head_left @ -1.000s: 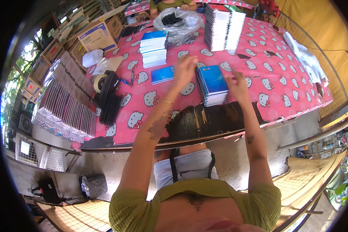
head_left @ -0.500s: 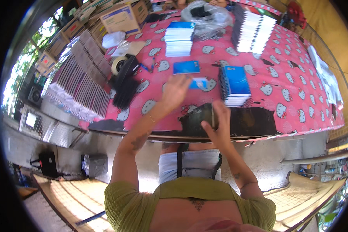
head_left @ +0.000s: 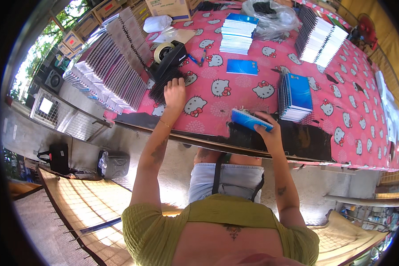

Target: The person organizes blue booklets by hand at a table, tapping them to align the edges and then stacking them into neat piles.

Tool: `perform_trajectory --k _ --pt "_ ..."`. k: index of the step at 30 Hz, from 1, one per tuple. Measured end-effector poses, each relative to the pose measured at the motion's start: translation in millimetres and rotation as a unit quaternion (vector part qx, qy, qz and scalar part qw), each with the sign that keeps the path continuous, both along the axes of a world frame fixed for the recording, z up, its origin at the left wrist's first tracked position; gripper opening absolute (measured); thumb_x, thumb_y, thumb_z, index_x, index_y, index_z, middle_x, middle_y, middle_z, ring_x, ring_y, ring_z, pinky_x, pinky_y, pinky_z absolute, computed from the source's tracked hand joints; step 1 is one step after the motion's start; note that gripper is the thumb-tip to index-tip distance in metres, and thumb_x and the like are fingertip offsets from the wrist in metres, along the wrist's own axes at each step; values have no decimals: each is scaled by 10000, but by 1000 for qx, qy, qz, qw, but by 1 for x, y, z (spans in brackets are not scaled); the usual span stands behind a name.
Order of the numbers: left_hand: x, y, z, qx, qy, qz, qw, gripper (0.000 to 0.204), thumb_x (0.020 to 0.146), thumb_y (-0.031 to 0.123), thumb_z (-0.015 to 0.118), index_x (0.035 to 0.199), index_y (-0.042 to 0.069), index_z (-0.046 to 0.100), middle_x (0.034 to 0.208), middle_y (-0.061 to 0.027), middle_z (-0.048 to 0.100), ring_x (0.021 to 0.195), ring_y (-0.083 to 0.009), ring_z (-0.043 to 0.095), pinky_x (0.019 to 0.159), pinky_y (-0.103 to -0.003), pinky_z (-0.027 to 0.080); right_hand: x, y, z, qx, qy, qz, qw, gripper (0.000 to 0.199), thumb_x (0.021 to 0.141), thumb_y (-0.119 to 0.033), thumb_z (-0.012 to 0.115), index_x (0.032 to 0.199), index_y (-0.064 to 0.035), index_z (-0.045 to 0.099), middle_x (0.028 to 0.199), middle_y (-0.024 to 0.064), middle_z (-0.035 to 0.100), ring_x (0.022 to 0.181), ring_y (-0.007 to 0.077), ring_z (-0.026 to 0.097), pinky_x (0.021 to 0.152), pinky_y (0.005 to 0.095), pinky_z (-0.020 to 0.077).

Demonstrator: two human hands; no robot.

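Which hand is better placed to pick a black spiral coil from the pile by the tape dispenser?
Left. The left hand already rests on the pile of black coils, while the right hand is busy holding a blue notebook at the table's near edge.

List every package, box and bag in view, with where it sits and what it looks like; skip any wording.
Cardboard box: far table edge, brown, with a pale label.
Stacked cartons: far left, beyond the table, brown with coloured labels.
Clear plastic bag: far edge, crumpled, dark contents.
White bag: left of the cardboard box, small, bunched.
Black bag: on the ground, lower left, with handles.
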State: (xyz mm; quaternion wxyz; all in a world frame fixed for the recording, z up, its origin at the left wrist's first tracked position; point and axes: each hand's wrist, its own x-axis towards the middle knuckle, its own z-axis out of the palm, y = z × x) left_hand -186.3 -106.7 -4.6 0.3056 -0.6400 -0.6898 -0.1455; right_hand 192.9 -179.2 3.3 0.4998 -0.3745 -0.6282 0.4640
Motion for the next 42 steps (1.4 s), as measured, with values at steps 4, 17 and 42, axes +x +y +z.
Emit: perform_trajectory --k 4,17,42 --pt "17 -19 6 37 -54 -97 993 145 878 130 640 1014 83 621 858 -84 606 806 -290 630 681 -413 523 -1 0 -2 -26 -18 36 999 306 902 -67 669 1198 9 655 1070 79 684 941 130 613 873 258 471" --pt "127 -80 44 -41 -448 -356 819 143 885 87 696 1005 13 722 838 -112 688 695 -180 645 597 -284 497 1 1 -2 -29 -29 43 998 338 936 -129 656 1240 17 633 1156 112 688 1056 151 617 952 300 466" --pt "141 -68 61 -87 -138 -422 892 444 929 356 633 1261 63 603 1254 -137 553 1157 -337 529 981 -550 377 7 -24 11 -77 12 54 995 307 954 -102 631 1246 -9 647 1097 87 698 998 129 600 900 286 474"
